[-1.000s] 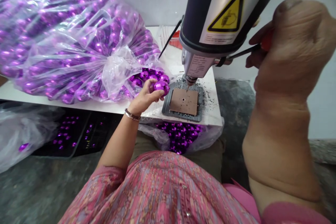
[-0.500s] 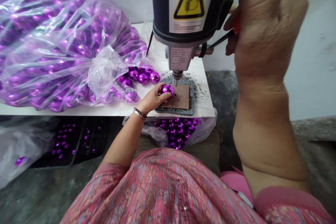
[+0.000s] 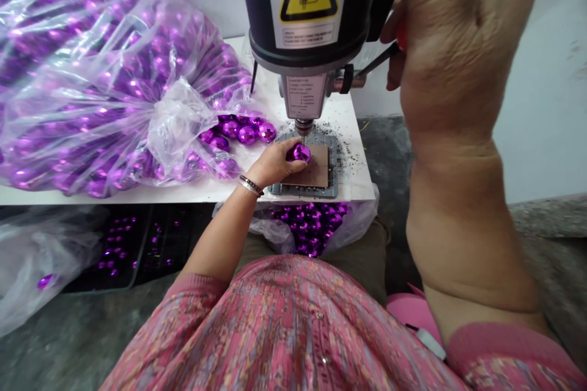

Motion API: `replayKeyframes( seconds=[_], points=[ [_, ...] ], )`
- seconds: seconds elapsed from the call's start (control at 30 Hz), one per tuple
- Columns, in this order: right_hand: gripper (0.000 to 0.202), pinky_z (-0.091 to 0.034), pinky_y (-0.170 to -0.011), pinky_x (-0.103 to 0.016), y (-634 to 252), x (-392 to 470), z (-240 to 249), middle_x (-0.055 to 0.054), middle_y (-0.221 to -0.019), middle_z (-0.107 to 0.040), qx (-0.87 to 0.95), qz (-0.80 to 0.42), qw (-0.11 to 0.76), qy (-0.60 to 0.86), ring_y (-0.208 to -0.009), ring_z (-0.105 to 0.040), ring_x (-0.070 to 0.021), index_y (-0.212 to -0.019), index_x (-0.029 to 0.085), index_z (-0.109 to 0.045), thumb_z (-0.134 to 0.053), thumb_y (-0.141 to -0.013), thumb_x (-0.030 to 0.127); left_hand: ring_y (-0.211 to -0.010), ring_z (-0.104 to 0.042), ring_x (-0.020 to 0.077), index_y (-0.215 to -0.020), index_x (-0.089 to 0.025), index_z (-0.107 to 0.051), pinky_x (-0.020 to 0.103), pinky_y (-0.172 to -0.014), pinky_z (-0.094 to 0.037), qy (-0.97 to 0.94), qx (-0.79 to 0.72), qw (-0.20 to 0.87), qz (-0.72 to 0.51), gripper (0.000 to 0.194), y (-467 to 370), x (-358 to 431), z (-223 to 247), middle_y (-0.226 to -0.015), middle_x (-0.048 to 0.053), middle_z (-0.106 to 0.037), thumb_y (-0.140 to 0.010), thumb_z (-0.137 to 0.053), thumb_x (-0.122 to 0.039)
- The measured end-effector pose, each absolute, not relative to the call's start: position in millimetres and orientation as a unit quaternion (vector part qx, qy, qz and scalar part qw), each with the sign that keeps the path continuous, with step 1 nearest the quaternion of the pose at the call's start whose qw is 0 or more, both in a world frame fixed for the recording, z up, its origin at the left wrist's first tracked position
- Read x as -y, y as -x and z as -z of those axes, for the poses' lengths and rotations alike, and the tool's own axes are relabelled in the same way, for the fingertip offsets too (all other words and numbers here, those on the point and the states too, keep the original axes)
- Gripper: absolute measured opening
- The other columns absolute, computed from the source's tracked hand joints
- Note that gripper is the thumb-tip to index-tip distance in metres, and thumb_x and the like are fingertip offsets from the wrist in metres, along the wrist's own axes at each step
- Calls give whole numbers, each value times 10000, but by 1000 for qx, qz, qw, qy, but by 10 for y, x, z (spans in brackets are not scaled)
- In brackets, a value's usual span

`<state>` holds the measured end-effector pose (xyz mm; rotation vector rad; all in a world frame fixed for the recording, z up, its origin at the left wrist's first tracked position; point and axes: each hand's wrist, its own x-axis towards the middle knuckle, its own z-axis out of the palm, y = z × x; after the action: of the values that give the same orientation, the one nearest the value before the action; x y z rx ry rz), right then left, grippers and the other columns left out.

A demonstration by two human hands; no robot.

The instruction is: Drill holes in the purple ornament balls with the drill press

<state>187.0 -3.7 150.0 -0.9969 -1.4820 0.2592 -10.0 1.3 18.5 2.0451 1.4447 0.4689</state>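
Note:
My left hand (image 3: 280, 163) grips a shiny purple faceted ball (image 3: 301, 153) between thumb and fingers, over a brown board (image 3: 316, 170) on the grey base plate (image 3: 333, 178) of a drill press (image 3: 308, 30). The ball sits right under the drill chuck (image 3: 303, 126), and the thin bit comes down to its top; whether it has entered the ball I cannot tell. High on the right, my right hand (image 3: 452, 43) is closed round the red knob (image 3: 402, 33) of the press's black lever (image 3: 378, 60). The back of that hand hides most of the knob.
A big clear bag (image 3: 105, 73) of purple balls fills the table's left side, with loose balls (image 3: 247, 134) spilling near its mouth. Dark shavings lie about the base plate. Below the table edge, an open bag (image 3: 312, 226) of balls hangs at my lap. Black trays (image 3: 119, 250) stand lower left.
My left hand has moved the ball slightly right, from beside the drill bit to under it. My right hand stays on the lever. The whole view has shifted a little.

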Motion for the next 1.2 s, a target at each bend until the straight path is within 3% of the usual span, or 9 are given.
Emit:
replayKeyframes(
  seconds=[0.2,0.33,0.47,0.63,0.83,0.93,1.03,1.2],
  points=[
    [703,-229,-620,-201,-1870,75,-1495,35,-697,-435,645,-111,614,441,-580,-350,25,-841,116,-525,-314,-877,786,-892,-623,164,-1215,-144,-701,251,-825,-489,-736,-547,346,-199,461,185,-79,-119,-1051,40,-737,-816,-681,-374],
    [604,-230,-652,-208,-1843,98,-1498,45,-666,-421,645,-121,617,435,-567,-347,31,-770,132,-428,-341,-912,713,-943,-635,174,-1224,-154,-705,244,-816,-495,-714,-542,390,-213,518,254,-118,-55,-1072,32,-739,-808,-697,-462],
    [564,-227,-679,-213,-1827,116,-1515,44,-647,-385,655,-113,611,429,-584,-339,34,-696,141,-319,-338,-945,646,-1001,-646,185,-1237,-161,-707,251,-881,-497,-725,-542,371,-207,503,236,-128,-69,-1112,32,-747,-805,-711,-418],
    [609,-239,-695,-202,-1838,114,-1509,38,-657,-375,667,-99,599,432,-613,-354,38,-682,131,-321,-278,-942,680,-995,-653,200,-1297,-158,-684,292,-940,-514,-748,-555,321,-172,536,96,-102,-108,-1130,51,-742,-789,-734,-323],
    [611,-278,-662,-218,-1864,61,-1462,35,-639,-403,664,-102,620,405,-621,-367,-9,-753,157,-386,-326,-913,744,-1134,-637,270,-1323,-125,-677,361,-1060,-482,-761,-580,232,-176,637,-37,-78,-22,-1210,122,-702,-717,-808,-272],
    [472,-287,-629,-227,-1854,97,-1444,22,-637,-413,658,-114,614,420,-620,-386,-39,-731,170,-387,-402,-980,570,-1076,-659,248,-1289,-124,-678,350,-1011,-509,-752,-562,280,-200,593,-27,-68,36,-1169,98,-721,-726,-793,-270],
    [326,-287,-608,-247,-1828,194,-1394,33,-613,-421,637,-126,632,422,-555,-365,-47,-711,190,-349,-464,-958,370,-1029,-668,233,-1246,-127,-683,336,-960,-525,-739,-556,310,-221,555,-18,-46,65,-1126,78,-732,-720,-789,-268],
    [248,-338,-616,-219,-1817,359,-1202,45,-626,-447,619,-121,639,441,-582,-385,-33,-726,186,-384,-518,-874,332,-1045,-666,250,-1189,-115,-700,348,-969,-520,-732,-565,305,-228,509,-43,-14,54,-1130,94,-728,-707,-792,-249]
  ],
)
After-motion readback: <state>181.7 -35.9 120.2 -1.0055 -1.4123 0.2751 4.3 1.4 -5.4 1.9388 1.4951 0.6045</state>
